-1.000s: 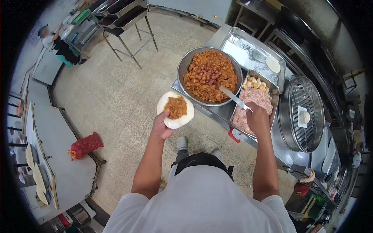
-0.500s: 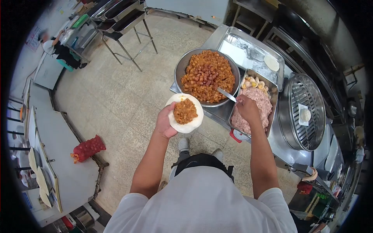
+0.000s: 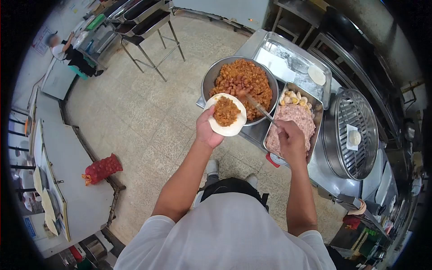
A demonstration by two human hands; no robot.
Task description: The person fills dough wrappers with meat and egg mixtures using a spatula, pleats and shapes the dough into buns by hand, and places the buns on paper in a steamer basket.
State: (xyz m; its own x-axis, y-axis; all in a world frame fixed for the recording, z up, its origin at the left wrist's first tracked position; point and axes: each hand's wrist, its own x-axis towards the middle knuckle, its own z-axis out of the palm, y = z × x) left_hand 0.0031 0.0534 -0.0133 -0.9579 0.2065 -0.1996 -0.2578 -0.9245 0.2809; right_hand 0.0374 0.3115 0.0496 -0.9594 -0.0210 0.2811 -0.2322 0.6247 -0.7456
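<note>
My left hand (image 3: 209, 130) holds a round white dough wrapper (image 3: 237, 127) with orange-brown filling (image 3: 226, 111) heaped in its middle, over the near left rim of a large metal bowl. The bowl (image 3: 208, 81) is full of chunky orange-brown filling (image 3: 252, 76). Closed round the handle of a metal spatula (image 3: 261, 109), my right hand (image 3: 290, 134) is above a metal tray (image 3: 318, 118) of pink minced meat (image 3: 296, 118) and pale yellowish pieces (image 3: 294, 98). The spatula's far end is over the bowl, close to the wrapper.
A steamer (image 3: 333, 135) at right bears a white bun (image 3: 354, 137) on paper. Behind the meat lies a floured tray (image 3: 327, 74) with one dough round (image 3: 316, 75). A red scale (image 3: 273, 160) sits below. Another person (image 3: 67, 51) is far left, near a metal stand (image 3: 153, 33).
The left hand has moved right and up with the filled wrapper, to the bowl's rim. The spatula tip has shifted up and left, towards the wrapper.
</note>
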